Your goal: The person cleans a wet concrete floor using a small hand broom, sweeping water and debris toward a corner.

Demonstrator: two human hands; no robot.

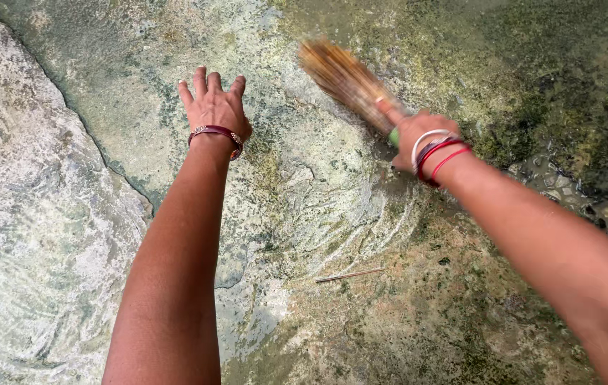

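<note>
Gripping a broom (343, 78) in right hand (418, 139), left hand (213, 107) outstretched, fingers spread

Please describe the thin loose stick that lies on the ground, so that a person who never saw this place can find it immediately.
Start from the wet, mottled stone floor and the right hand, which grips a straw broom. Below that hand, between the two forearms, lies the thin stick. It is a single pale straw, almost level, alone on the floor, unlike the bundled bristles above.
</note>
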